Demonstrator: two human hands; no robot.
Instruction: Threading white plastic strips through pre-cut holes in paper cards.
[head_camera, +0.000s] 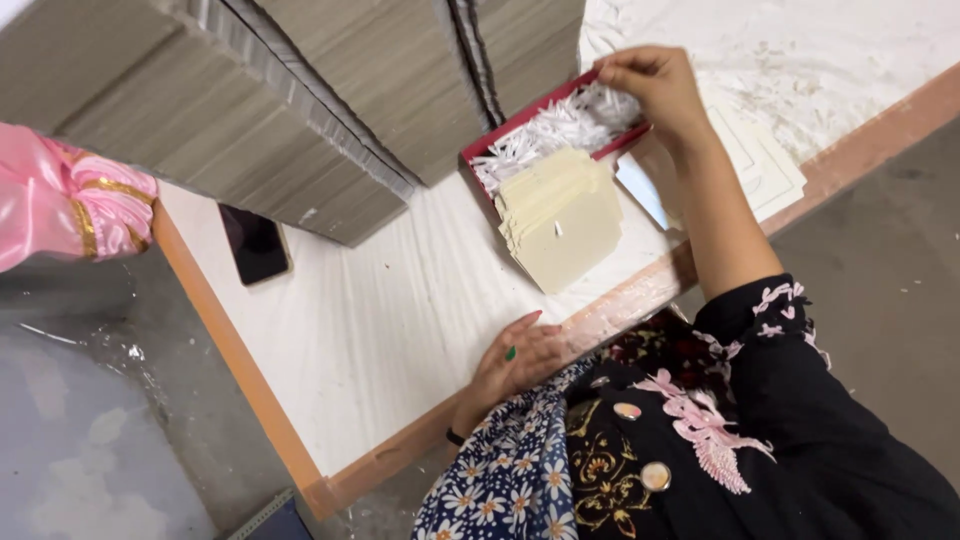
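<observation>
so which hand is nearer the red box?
Right. The right hand reaches over the red box, fingertips at its far rim; the left hand rests at the table's near edge, well clear.

white table (380, 330) w/ orange-brown edging | big grey cardboard stacks (300, 110) on the far side | black phone (254, 243) lying flat just beside them | red tray (480, 148) of white paper bits | cream card pile (560, 215) touching it | loose pale sheets (765, 165) near the edge
</observation>
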